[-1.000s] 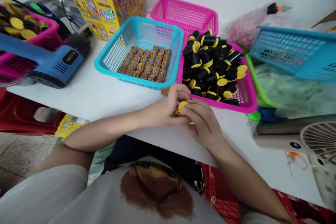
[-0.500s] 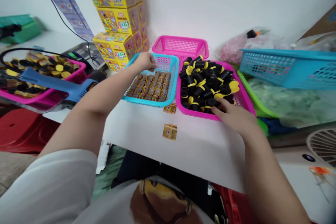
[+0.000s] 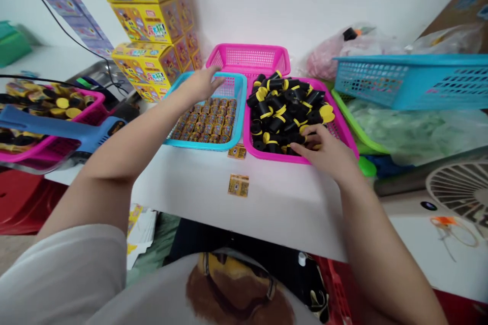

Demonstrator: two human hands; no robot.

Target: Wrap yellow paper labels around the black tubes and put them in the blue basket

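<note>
Showing two bare hands from a head-worn view at a white counter (image 3: 282, 213). The left hand (image 3: 200, 86) reaches over a turquoise plastic basket (image 3: 202, 146), its fingers (image 3: 213, 79) spread open around nothing visible; rows of small gold-printed cylinders (image 3: 202, 124) stand in the basket beneath them. The right hand (image 3: 324, 152) lies at the near side of the adjoining magenta basket (image 3: 301, 158), its fingers (image 3: 305, 146) curled against a heap of black cylinders with yellow discs (image 3: 276, 111), though whether they grip one cannot be told. Two small printed yellow cards (image 3: 238, 185) lie on the counter in front of the baskets. Behind them sit a second magenta basket (image 3: 247, 53) and stacked yellow cartons (image 3: 147, 20). At left, a blue power tool (image 3: 61, 122) rests across a pink basket (image 3: 95, 106). At right, a tilted turquoise basket (image 3: 412, 84) sits above a green tray (image 3: 366, 142), beside a fan (image 3: 461, 188).
</note>
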